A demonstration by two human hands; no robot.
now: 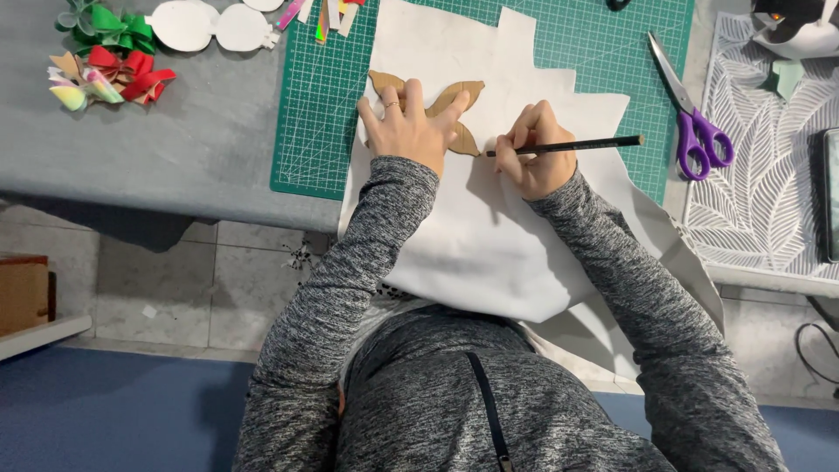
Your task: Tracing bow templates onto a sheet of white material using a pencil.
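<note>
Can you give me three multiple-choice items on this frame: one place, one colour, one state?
1. Where do the scissors lie?
A. Right of the white sheet, on the green cutting mat
B. On the floor
C. Under the left hand

2. What colour are the scissors' handles?
A. Red
B. Purple
C. Black

3. What is the left hand doing?
A. Hanging off the table
B. Holding the scissors
C. Pressing flat on the brown leaf-shaped template

Key: 1 A, they lie at the edge of the cutting mat, beside the white sheet. 2 B, both handle loops are purple. 3 C, the fingers are spread on the template while the right hand holds the pencil at its edge.
</note>
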